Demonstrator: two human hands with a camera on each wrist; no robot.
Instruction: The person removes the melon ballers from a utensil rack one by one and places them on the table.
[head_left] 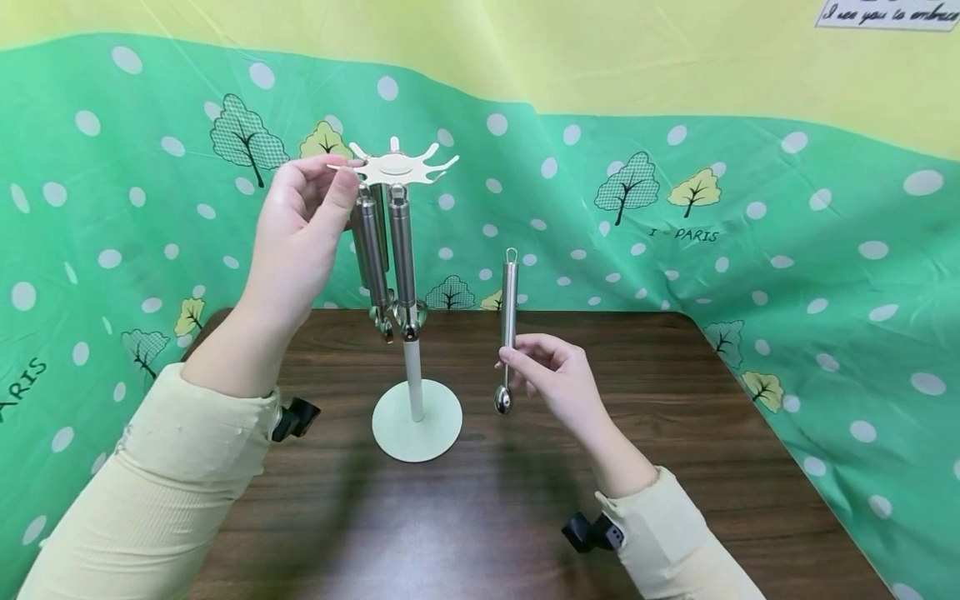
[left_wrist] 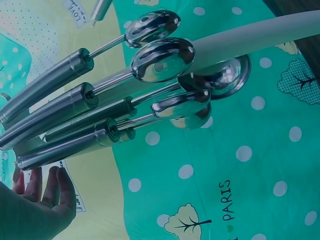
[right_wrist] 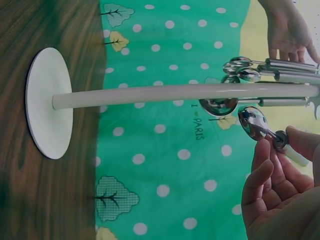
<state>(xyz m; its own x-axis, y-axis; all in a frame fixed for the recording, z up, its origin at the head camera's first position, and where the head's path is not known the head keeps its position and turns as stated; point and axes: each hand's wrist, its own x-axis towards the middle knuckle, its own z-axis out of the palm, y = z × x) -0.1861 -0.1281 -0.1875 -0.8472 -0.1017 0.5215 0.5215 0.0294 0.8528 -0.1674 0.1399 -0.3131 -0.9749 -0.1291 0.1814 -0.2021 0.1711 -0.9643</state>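
A white stand (head_left: pixel 415 421) has a round base, a thin pole and a star-shaped top with several curved prongs. My left hand (head_left: pixel 300 229) pinches one prong of that top (head_left: pixel 395 171) on its left side. Several steel spoons (head_left: pixel 402 242) hang from the prongs by their end loops, bowls downward; the left wrist view shows their rounded bowls (left_wrist: pixel 162 60) close together. My right hand (head_left: pixel 551 371) holds another steel spoon (head_left: pixel 511 300) upright, right of the pole, gripping low near its neck. Its bowl (right_wrist: pixel 252 122) points down and its wire loop up.
Below lies a dark wooden table (head_left: pixel 637 400), with the stand's base on it. Behind and at both sides hangs a green and yellow cloth (head_left: pixel 555 217) with dots and printed trees. A small black camera (head_left: pixel 296 419) is worn on each wrist.
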